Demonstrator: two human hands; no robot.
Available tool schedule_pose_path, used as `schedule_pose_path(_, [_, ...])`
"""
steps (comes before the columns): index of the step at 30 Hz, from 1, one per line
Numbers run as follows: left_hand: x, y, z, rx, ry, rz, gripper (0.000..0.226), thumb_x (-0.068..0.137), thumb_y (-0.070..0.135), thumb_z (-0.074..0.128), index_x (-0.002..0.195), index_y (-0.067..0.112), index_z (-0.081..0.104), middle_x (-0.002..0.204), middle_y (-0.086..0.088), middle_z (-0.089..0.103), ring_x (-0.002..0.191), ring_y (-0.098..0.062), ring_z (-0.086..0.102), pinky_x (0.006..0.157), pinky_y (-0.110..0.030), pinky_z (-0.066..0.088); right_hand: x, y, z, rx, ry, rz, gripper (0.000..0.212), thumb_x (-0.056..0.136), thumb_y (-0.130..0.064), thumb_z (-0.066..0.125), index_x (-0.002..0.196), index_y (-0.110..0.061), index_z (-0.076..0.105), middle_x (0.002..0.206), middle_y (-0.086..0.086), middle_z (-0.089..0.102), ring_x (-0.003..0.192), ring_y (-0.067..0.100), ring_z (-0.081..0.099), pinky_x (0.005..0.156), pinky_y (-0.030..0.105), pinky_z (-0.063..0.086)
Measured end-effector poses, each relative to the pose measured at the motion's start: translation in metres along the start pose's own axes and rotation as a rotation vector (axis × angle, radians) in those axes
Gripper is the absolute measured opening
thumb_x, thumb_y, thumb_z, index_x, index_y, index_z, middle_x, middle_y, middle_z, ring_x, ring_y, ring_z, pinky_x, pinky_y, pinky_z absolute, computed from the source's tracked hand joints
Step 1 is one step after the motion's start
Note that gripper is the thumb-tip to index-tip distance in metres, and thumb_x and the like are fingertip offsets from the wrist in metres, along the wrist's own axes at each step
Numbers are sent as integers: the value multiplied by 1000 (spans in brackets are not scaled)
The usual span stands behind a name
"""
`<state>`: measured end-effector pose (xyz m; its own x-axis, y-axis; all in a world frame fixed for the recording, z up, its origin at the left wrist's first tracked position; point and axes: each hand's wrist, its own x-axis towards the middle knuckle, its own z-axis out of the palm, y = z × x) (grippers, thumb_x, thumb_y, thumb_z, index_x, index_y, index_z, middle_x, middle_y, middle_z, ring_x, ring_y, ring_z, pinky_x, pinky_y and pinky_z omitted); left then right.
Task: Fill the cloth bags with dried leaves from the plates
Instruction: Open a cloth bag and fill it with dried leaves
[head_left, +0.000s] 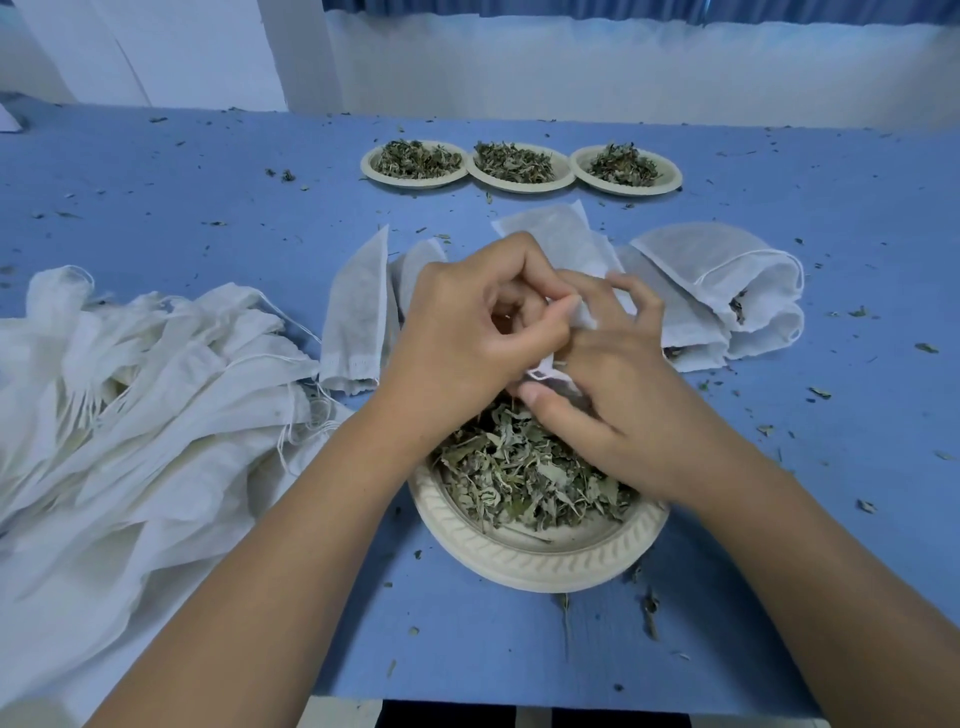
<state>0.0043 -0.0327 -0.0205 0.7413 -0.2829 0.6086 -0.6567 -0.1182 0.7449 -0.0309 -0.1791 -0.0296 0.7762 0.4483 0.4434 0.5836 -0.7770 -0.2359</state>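
Over a near plate (519, 558) heaped with dried leaves (524, 475), a person's left hand (467, 332) and right hand (618, 400) are both closed on a small white cloth bag (582, 317), pinching its mouth between fingertips just above the pile. The bag looks thin, limp and nearly weightless, so it will likely sag unless held by the hem on both sides; the leaves appear brittle and light, apt to crumble and scatter, as the crumbs across the blue table (156, 182) suggest. A heap of empty drawstring bags (130, 395) lies to the left, flat bags (358, 306) sit behind the hands, and bags that appear filled (727, 280) rest at right. Three more plates of leaves (519, 166) stand in a row well beyond. The near plate sits close to the table's front edge; open room lies right and far left.
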Motion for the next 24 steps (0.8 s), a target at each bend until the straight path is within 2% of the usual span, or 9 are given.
schedule_pose_path(2, [1,-1,-1,10,17,-17,19,88,3,66,80,18,58,55,-6,57,37,-7,51,44,-11,39,0,3,-5,15,46,23,32,86,-38,42,93,-25,69,110,-15,64,135,16,34,112,44,9])
schedule_pose_path(5, [3,-3,-4,19,109,-57,16,90,7,66,80,16,58,52,-3,57,35,-9,50,41,-15,41,-1,11,-18,37,330,-4,24,84,-32,55,95,-18,71,103,-15,66,122,19,47,105,50,20])
schedule_pose_path(7, [4,-3,-5,-10,122,-80,15,90,7,66,79,14,59,52,-6,57,34,-10,48,40,-16,41,-2,11,-20,35,402,-47,21,86,-28,55,90,-17,72,96,-12,69,118,20,50,101,53,25])
schedule_pose_path(10, [2,0,-4,-80,58,-76,13,89,5,67,79,10,59,53,-11,57,33,-19,47,38,-16,40,0,2,-10,-8,188,-73,28,87,-35,47,87,-22,72,94,-14,68,125,20,44,107,50,16])
schedule_pose_path(12, [0,1,-2,-75,-4,-53,15,89,3,67,79,12,60,53,-11,56,33,-15,47,39,-14,38,1,2,-1,-53,52,-45,27,85,-41,49,87,-25,71,99,-13,67,130,20,40,110,47,10])
schedule_pose_path(15, [2,1,-3,-47,10,-52,13,89,5,67,80,11,61,54,-9,58,33,-13,49,42,-11,38,1,7,-7,8,186,-39,13,82,-37,59,81,-25,64,95,-18,62,118,22,51,104,46,20])
schedule_pose_path(17, [4,0,-6,-46,67,-64,13,90,8,67,80,14,60,52,-7,58,33,-12,48,42,-14,40,0,11,-16,22,339,-58,13,82,-30,68,88,-19,70,97,-15,65,104,21,58,97,45,28])
schedule_pose_path(19, [6,-1,-8,-56,90,-80,14,90,9,67,80,16,60,52,-4,58,34,-10,49,41,-18,43,0,9,-19,-2,405,-85,12,82,-28,71,88,-17,72,94,-13,68,100,19,59,95,44,27])
schedule_pose_path(24, [4,0,-6,-108,22,-82,15,89,5,67,79,14,61,52,-7,59,33,-12,48,38,-16,40,3,-1,-5,-50,157,-63,23,84,-39,53,77,-23,70,85,-18,67,123,19,46,105,43,14])
